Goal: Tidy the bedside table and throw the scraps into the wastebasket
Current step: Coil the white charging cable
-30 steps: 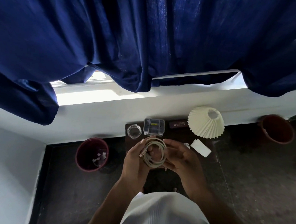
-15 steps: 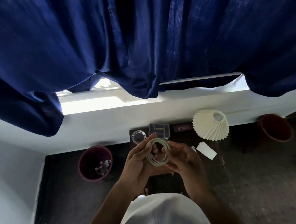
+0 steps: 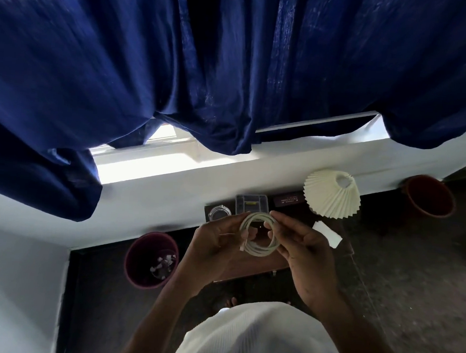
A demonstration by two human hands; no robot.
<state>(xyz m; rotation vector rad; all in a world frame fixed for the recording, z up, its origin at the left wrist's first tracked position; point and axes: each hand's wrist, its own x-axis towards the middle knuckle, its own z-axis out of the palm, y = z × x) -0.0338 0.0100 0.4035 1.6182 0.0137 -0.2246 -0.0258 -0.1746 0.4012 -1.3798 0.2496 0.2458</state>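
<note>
Both my hands hold a coiled white cable (image 3: pixel 259 250) above the dark bedside table (image 3: pixel 344 246). My left hand (image 3: pixel 216 246) grips the coil's left side, its plug end hanging by my palm. My right hand (image 3: pixel 301 247) pinches the coil's right side, fingers threaded through the loop. On the table stand a clear glass jar (image 3: pixel 218 212), a clear plastic box (image 3: pixel 252 204), a dark flat case (image 3: pixel 288 200), a pleated cream lampshade (image 3: pixel 331 194) and a white card (image 3: pixel 327 234). The maroon wastebasket (image 3: pixel 151 259) on the floor at left holds white scraps.
A blue curtain (image 3: pixel 206 64) hangs over the window sill (image 3: pixel 171 177) behind the table. A second reddish bin (image 3: pixel 428 199) stands on the dark floor at far right. A white wall closes the left side. My white garment (image 3: pixel 259 340) fills the bottom centre.
Both hands have lifted the cable coil slightly toward the table's back, and my right fingers have shifted round the loop. The camera has tilted a little.
</note>
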